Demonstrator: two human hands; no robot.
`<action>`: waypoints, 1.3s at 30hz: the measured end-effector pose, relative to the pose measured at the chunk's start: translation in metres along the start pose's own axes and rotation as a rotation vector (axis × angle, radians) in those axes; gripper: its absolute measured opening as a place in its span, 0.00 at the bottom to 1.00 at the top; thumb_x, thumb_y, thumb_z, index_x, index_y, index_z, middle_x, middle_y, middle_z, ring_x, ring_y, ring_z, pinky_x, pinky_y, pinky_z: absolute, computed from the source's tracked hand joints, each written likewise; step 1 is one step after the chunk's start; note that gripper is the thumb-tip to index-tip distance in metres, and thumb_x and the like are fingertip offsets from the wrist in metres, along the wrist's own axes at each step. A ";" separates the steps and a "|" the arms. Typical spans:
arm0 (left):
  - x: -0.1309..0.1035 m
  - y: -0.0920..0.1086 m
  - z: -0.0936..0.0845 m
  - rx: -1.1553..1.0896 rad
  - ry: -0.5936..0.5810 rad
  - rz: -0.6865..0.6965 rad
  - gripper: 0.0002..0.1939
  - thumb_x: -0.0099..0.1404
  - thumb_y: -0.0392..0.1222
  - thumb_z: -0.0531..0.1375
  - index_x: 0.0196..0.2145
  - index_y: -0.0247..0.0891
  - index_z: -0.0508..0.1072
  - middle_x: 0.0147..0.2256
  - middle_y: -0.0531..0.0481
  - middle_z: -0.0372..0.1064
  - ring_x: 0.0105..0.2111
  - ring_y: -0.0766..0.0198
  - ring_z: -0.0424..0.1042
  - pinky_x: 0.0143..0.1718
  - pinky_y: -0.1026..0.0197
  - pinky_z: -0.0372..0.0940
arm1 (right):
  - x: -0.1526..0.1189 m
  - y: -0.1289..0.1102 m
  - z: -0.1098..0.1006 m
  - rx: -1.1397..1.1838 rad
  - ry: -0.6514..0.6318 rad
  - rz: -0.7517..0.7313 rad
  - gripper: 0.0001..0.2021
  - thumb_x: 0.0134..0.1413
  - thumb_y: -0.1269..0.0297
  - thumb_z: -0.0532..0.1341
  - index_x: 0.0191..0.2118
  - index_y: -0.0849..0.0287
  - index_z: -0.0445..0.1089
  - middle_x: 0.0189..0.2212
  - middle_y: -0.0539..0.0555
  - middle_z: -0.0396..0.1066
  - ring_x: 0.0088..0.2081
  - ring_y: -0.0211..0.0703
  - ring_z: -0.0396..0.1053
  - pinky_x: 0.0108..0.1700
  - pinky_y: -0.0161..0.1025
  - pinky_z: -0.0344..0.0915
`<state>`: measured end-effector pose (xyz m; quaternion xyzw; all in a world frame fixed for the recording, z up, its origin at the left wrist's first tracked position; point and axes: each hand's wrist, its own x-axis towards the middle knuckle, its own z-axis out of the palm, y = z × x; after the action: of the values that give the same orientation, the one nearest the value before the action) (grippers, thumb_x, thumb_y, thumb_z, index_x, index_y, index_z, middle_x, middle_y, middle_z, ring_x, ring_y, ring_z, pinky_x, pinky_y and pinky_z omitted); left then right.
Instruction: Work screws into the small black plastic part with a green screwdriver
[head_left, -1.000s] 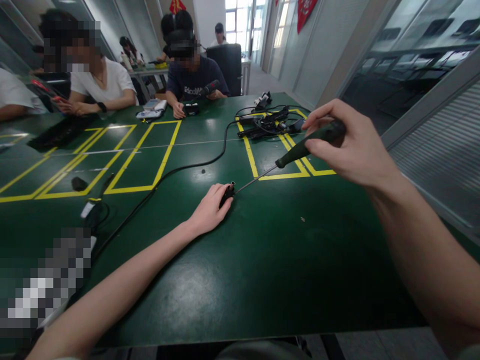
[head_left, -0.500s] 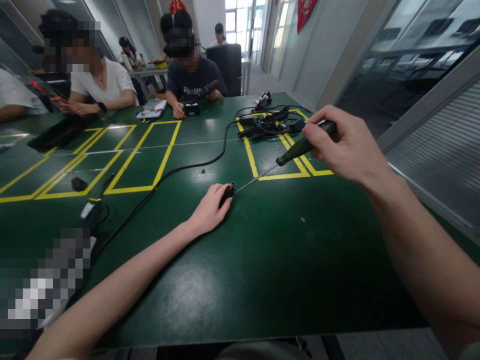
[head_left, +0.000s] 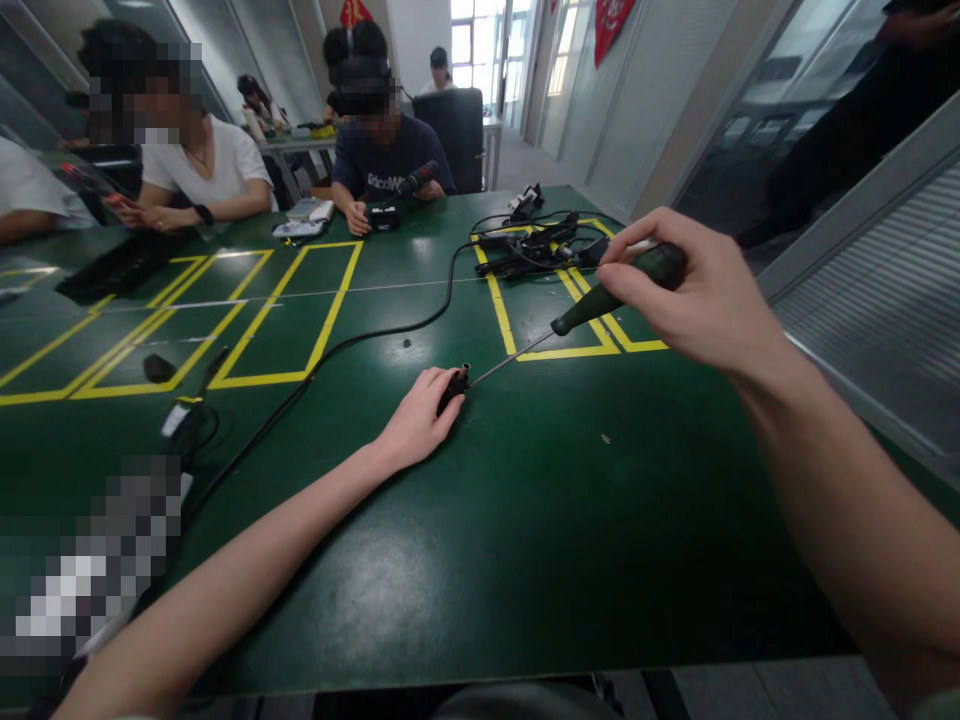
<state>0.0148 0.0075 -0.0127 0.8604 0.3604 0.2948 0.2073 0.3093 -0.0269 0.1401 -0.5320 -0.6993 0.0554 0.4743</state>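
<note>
Low on the green table, my left hand (head_left: 418,418) is closed around a small black part (head_left: 454,388) with a round hole at its top; the fingers cover most of it. My right hand (head_left: 686,285) grips the dark green handle of a screwdriver (head_left: 589,307). Its thin metal shaft slants down to the left, and the tip meets the right side of the black part, or comes very near it. Thumb and fingers wrap the rear of the handle.
A black cable (head_left: 360,335) crosses the green table (head_left: 510,560) to a heap of black parts (head_left: 536,248). Yellow tape (head_left: 570,353) marks rectangles. A small dark block (head_left: 157,368) lies at left. Two people (head_left: 390,150) sit opposite, one holding a power tool.
The fingers of my right hand have shifted and turned slightly around the screwdriver handle. My left hand stays put. A dark-clothed figure has appeared behind the glass at upper right.
</note>
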 end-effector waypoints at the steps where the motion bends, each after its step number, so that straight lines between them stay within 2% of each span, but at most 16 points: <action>1: 0.000 0.000 0.000 0.000 -0.001 0.000 0.16 0.77 0.42 0.55 0.58 0.35 0.71 0.51 0.37 0.73 0.52 0.50 0.72 0.58 0.45 0.71 | 0.000 0.001 -0.001 0.023 -0.018 -0.004 0.10 0.46 0.57 0.64 0.34 0.57 0.72 0.29 0.48 0.67 0.29 0.34 0.61 0.32 0.37 0.54; 3: 0.000 0.000 0.000 0.001 -0.002 0.000 0.16 0.76 0.41 0.55 0.58 0.35 0.71 0.51 0.37 0.73 0.52 0.49 0.72 0.58 0.45 0.71 | 0.001 0.003 -0.001 0.046 -0.044 0.011 0.11 0.46 0.59 0.64 0.37 0.57 0.72 0.33 0.49 0.69 0.32 0.35 0.63 0.34 0.37 0.57; 5: 0.000 0.000 0.000 0.002 -0.002 0.000 0.16 0.77 0.41 0.55 0.58 0.34 0.71 0.51 0.37 0.73 0.53 0.49 0.72 0.58 0.45 0.70 | 0.001 0.005 -0.001 0.029 -0.041 0.047 0.10 0.53 0.55 0.62 0.32 0.57 0.70 0.27 0.48 0.65 0.28 0.35 0.60 0.32 0.38 0.55; 8: 0.000 0.001 -0.001 0.001 -0.003 0.001 0.17 0.77 0.42 0.54 0.58 0.33 0.71 0.51 0.36 0.72 0.53 0.49 0.72 0.58 0.45 0.70 | 0.001 0.005 0.000 0.005 -0.020 0.072 0.17 0.59 0.49 0.59 0.27 0.57 0.65 0.20 0.45 0.55 0.24 0.33 0.53 0.29 0.39 0.50; 11: 0.000 0.001 -0.001 -0.001 -0.002 0.000 0.17 0.77 0.42 0.54 0.58 0.33 0.71 0.51 0.36 0.73 0.53 0.49 0.72 0.58 0.45 0.70 | 0.000 0.002 0.000 0.015 -0.022 0.043 0.07 0.53 0.59 0.63 0.34 0.57 0.69 0.26 0.47 0.65 0.27 0.33 0.58 0.30 0.37 0.53; 13: 0.000 0.001 -0.001 -0.001 -0.002 -0.002 0.17 0.77 0.42 0.55 0.58 0.34 0.71 0.51 0.36 0.73 0.53 0.49 0.72 0.58 0.45 0.70 | 0.000 0.002 0.000 0.027 -0.037 0.046 0.08 0.50 0.65 0.63 0.38 0.56 0.70 0.31 0.48 0.69 0.29 0.34 0.62 0.31 0.36 0.56; 15: 0.000 0.001 -0.001 0.001 -0.001 -0.006 0.17 0.77 0.42 0.55 0.59 0.34 0.71 0.52 0.36 0.73 0.53 0.49 0.72 0.58 0.45 0.70 | 0.000 0.003 0.001 0.008 -0.032 0.069 0.06 0.55 0.62 0.63 0.37 0.56 0.69 0.29 0.47 0.67 0.28 0.34 0.62 0.30 0.36 0.56; 18: 0.000 0.001 -0.001 0.002 -0.001 -0.014 0.17 0.77 0.42 0.55 0.59 0.36 0.71 0.51 0.37 0.73 0.52 0.49 0.72 0.58 0.44 0.71 | -0.001 0.005 0.000 -0.078 0.004 0.037 0.14 0.61 0.52 0.61 0.31 0.56 0.67 0.21 0.45 0.57 0.23 0.32 0.55 0.28 0.36 0.51; 21: 0.000 0.003 -0.001 0.003 -0.004 -0.016 0.17 0.77 0.42 0.55 0.59 0.35 0.71 0.51 0.37 0.72 0.52 0.49 0.72 0.58 0.44 0.71 | -0.001 0.005 -0.001 -0.033 -0.021 -0.068 0.09 0.56 0.55 0.63 0.34 0.56 0.70 0.25 0.46 0.63 0.26 0.33 0.58 0.29 0.36 0.53; 24: 0.000 0.004 -0.002 0.003 -0.010 -0.018 0.17 0.77 0.43 0.55 0.59 0.35 0.71 0.52 0.37 0.72 0.52 0.49 0.72 0.59 0.44 0.70 | -0.002 0.004 -0.001 0.045 -0.054 -0.044 0.11 0.53 0.56 0.63 0.39 0.55 0.71 0.30 0.48 0.68 0.28 0.34 0.62 0.30 0.36 0.58; 28: 0.000 0.004 -0.002 0.005 -0.011 -0.020 0.18 0.77 0.42 0.55 0.60 0.37 0.71 0.52 0.38 0.73 0.52 0.49 0.72 0.58 0.44 0.71 | -0.001 0.002 0.000 -0.015 -0.014 0.030 0.16 0.58 0.49 0.61 0.28 0.56 0.67 0.19 0.45 0.55 0.22 0.33 0.53 0.26 0.36 0.49; 31: 0.000 0.004 -0.001 0.007 -0.002 -0.021 0.18 0.76 0.42 0.55 0.60 0.36 0.71 0.52 0.37 0.73 0.52 0.49 0.72 0.58 0.44 0.71 | 0.000 0.001 0.000 0.012 -0.010 -0.014 0.08 0.51 0.58 0.63 0.32 0.56 0.70 0.24 0.46 0.64 0.25 0.33 0.57 0.28 0.36 0.52; 33: 0.000 0.003 -0.001 0.008 0.001 -0.020 0.17 0.76 0.42 0.56 0.59 0.36 0.72 0.52 0.37 0.73 0.52 0.49 0.72 0.58 0.44 0.71 | 0.000 0.002 0.000 0.030 -0.011 -0.017 0.10 0.46 0.62 0.63 0.37 0.56 0.71 0.31 0.49 0.70 0.30 0.35 0.63 0.31 0.36 0.56; 35: 0.000 0.003 -0.001 0.007 0.002 -0.018 0.17 0.76 0.42 0.56 0.59 0.36 0.72 0.52 0.37 0.73 0.52 0.49 0.73 0.58 0.44 0.71 | 0.001 0.002 0.000 0.003 -0.007 0.028 0.10 0.48 0.58 0.62 0.36 0.56 0.71 0.30 0.49 0.70 0.29 0.35 0.63 0.30 0.37 0.56; 37: 0.001 0.003 -0.001 0.005 0.000 -0.015 0.17 0.76 0.42 0.55 0.58 0.35 0.72 0.51 0.37 0.73 0.52 0.49 0.73 0.58 0.44 0.71 | 0.001 0.002 0.000 -0.039 0.005 0.069 0.14 0.53 0.50 0.60 0.31 0.56 0.69 0.23 0.47 0.63 0.24 0.34 0.58 0.28 0.38 0.53; 39: 0.001 0.003 -0.002 0.003 -0.002 -0.011 0.17 0.76 0.41 0.55 0.58 0.34 0.71 0.51 0.37 0.73 0.52 0.49 0.73 0.58 0.44 0.71 | 0.001 0.001 0.000 -0.045 0.004 0.060 0.16 0.55 0.48 0.60 0.29 0.56 0.67 0.20 0.46 0.59 0.23 0.34 0.55 0.27 0.38 0.51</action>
<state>0.0158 0.0060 -0.0092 0.8590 0.3652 0.2923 0.2080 0.3099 -0.0258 0.1397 -0.5631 -0.6833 0.0529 0.4617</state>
